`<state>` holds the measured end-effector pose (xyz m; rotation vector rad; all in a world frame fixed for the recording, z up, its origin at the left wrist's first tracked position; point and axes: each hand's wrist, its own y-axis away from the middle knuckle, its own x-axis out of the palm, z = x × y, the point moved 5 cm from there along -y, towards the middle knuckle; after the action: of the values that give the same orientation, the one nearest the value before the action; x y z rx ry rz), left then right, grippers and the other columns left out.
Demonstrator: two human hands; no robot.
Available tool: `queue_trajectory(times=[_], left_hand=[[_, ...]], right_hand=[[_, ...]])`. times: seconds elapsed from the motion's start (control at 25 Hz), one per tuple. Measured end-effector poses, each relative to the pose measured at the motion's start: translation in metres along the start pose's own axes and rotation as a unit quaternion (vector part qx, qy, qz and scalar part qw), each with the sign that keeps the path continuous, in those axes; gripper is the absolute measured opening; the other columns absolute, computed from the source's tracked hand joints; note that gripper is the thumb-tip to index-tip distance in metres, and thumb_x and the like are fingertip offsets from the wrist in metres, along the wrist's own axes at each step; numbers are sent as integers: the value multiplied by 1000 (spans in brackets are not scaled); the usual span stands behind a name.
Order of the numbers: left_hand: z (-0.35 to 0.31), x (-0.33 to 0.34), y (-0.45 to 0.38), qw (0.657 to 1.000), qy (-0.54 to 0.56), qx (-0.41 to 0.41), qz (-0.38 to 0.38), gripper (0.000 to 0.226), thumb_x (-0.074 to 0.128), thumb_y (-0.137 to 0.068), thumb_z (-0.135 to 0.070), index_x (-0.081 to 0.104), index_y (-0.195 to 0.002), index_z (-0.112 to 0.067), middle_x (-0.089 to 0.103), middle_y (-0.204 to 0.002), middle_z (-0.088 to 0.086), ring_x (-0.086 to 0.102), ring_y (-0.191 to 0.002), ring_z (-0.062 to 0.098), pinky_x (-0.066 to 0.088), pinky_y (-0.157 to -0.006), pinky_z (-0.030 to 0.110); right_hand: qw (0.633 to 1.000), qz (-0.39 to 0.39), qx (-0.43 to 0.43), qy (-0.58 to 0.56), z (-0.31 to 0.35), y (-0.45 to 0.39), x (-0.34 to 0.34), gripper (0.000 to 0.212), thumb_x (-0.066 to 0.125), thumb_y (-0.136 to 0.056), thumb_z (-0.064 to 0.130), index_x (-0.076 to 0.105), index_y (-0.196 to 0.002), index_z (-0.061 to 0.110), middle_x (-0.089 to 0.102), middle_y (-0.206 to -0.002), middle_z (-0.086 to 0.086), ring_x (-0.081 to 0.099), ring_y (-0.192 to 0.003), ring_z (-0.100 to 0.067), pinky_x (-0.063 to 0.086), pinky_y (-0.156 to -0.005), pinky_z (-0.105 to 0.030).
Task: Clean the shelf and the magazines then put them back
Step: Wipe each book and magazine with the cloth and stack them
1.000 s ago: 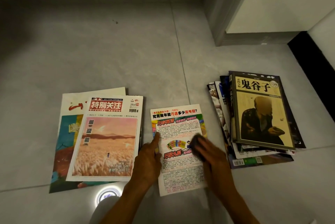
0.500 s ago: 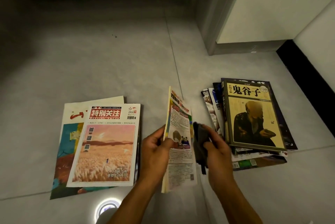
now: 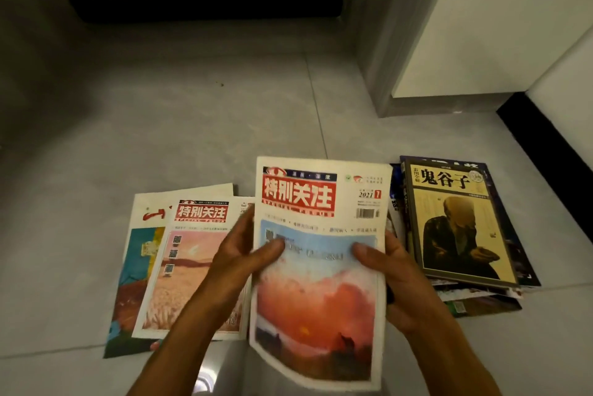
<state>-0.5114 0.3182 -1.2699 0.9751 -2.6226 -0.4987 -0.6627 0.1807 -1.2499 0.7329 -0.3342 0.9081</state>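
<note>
I hold a magazine [image 3: 321,293] with a red title block and a sunset cover, front side up, above the floor. My left hand [image 3: 234,261] grips its left edge, thumb on the cover. My right hand [image 3: 394,277] grips its right edge, and a dark cloth [image 3: 390,294] peeks out behind the magazine in that hand. On the floor to the left lie two overlapping magazines [image 3: 186,270]. To the right sits a fanned stack of magazines [image 3: 459,229] topped by a dark-framed yellow cover.
The grey tiled floor [image 3: 192,126] stretches away in front. A grey door frame or cabinet corner [image 3: 382,42] stands at the back right. A black skirting strip [image 3: 545,139] runs along the right wall, close behind the stack.
The magazine lay back cover up while my right hand wiped it; my left hand stood it on edge, and now both hands hold it turned front cover up.
</note>
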Motion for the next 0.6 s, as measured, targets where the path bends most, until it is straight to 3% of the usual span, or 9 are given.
queue_trajectory(times=[0.04, 0.12, 0.2, 0.28, 0.32, 0.4, 0.48, 0.56, 0.6], left_hand=[[3, 2, 2, 997, 42, -26, 52, 80, 88, -54, -47, 56, -123, -21, 70, -114, 3, 68, -104, 25, 59, -75, 35], [-2, 5, 7, 989, 101, -51, 93, 80, 93, -50, -39, 59, -117, -11, 70, -112, 14, 67, -106, 32, 58, -81, 41], [-12, 4, 6, 996, 70, -36, 34, 54, 83, -65, -32, 62, -112, -15, 73, -105, 8, 70, -100, 27, 57, -81, 40], [-21, 6, 3, 998, -37, 8, -41, 37, 72, -71, -36, 65, -105, -24, 75, -96, -5, 72, -89, 15, 56, -76, 33], [-24, 10, 4, 994, -89, 21, -57, 33, 71, -72, -40, 67, -101, -26, 75, -92, -11, 72, -84, 11, 56, -74, 30], [-30, 24, 9, 983, -164, 69, -49, 22, 69, -73, -44, 70, -90, -30, 73, -83, -18, 71, -78, 5, 53, -67, 19], [-40, 34, 13, 973, -187, 129, -35, 2, 71, -81, -26, 69, -82, -27, 72, -72, -7, 69, -69, 11, 51, -60, 13], [-46, 38, 15, 967, -188, 167, -40, 14, 66, -86, -2, 68, -81, -15, 69, -69, 6, 66, -66, 23, 49, -57, 11], [-48, 37, 16, 969, -177, 167, -47, 12, 69, -84, -8, 67, -81, -19, 71, -72, 2, 67, -69, 21, 48, -57, 9]], right_hand=[[999, 15, 22, 21, 0, 4, -1, 58, 97, -37, 25, 76, -92, 25, 72, -106, -14, 70, -93, -35, 60, -67, -44], [995, 3, 48, 92, -2, 4, -4, 48, 91, -53, 19, 73, -97, 21, 74, -101, -10, 72, -89, -31, 60, -64, -38], [975, -125, 12, 181, 3, -4, -23, 36, 75, -74, 11, 64, -105, 24, 73, -100, -5, 71, -90, -26, 59, -65, -35], [906, -310, -107, 267, 25, -1, -39, 29, 65, -87, 10, 58, -103, 33, 66, -100, 1, 65, -100, -24, 54, -75, -36], [872, -348, -175, 296, 36, 4, -33, 31, 61, -90, 10, 56, -105, 36, 62, -100, 5, 62, -101, -22, 52, -79, -36], [813, -285, -337, 380, 46, 13, 11, 35, 53, -93, 11, 52, -118, 36, 60, -107, 7, 59, -100, -13, 51, -83, -31], [703, -178, -462, 511, 41, 22, 79, 36, 46, -93, 19, 50, -127, 28, 60, -120, 5, 52, -110, -11, 45, -94, -25], [574, -130, -522, 618, 30, 22, 108, 33, 41, -95, 24, 49, -127, 20, 65, -121, 0, 46, -115, -18, 40, -95, -27], [548, -140, -527, 634, 34, 18, 100, 34, 43, -93, 23, 49, -127, 19, 67, -119, -3, 45, -113, -20, 41, -93, -30]])
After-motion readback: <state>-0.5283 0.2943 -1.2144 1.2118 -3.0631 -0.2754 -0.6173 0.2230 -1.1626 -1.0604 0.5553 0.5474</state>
